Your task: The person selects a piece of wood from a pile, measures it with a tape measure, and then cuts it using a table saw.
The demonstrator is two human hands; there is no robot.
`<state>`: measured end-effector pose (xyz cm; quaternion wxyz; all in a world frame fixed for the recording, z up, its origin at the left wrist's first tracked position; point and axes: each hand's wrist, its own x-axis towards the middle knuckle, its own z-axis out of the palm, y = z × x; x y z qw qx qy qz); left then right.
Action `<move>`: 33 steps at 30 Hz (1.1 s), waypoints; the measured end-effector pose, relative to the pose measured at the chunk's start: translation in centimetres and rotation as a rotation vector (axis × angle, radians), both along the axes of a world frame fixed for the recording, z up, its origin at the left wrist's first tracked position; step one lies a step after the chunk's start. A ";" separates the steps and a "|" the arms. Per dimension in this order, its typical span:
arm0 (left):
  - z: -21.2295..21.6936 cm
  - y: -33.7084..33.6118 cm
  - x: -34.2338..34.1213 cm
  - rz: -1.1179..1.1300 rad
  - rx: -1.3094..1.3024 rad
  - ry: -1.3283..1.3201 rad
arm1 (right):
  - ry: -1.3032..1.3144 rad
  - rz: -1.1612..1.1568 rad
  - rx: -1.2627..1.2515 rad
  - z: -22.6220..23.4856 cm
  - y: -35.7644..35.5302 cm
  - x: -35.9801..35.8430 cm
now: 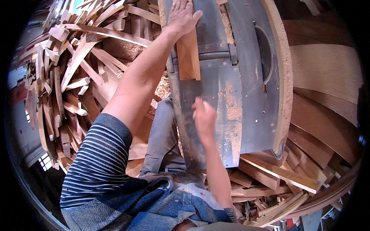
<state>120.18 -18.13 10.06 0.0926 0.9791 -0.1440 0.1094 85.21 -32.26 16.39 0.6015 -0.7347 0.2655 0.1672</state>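
Observation:
A narrow reddish-brown wooden board [187, 57] lies lengthwise on the grey metal bed of a jointer [208, 86], across the slot with its dark cutter roller [214, 55]. My left hand [180, 17] rests flat on the board's far part, thumb out to the side, fingertips near the picture's top edge. The board's near end stops short of my right hand [204, 115]. That hand hovers over the near bed, apart from the board, fingers curled in and slightly blurred, and nothing shows in it.
A tall heap of offcuts [77, 77] fills the left side, with shavings [163, 86] beside the machine. Sawdust [232, 111] streaks the bed. On the right are the machine's dusty raised edge [285, 77] and broad boards [327, 69]. More wood strips [285, 173] lie at the lower right.

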 end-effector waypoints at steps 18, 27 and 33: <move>0.7 0.4 10.5 0.073 -0.182 0.141 | -0.406 0.245 -0.775 -2.7 -4.9 -20.3; 6.3 2.9 7.2 0.342 -0.323 0.388 | -0.423 0.241 -0.777 -3.3 -5.3 -21.3; 16.4 10.2 -4.3 -0.105 -1.587 0.556 | -0.548 0.225 -0.698 -3.3 -5.4 -21.3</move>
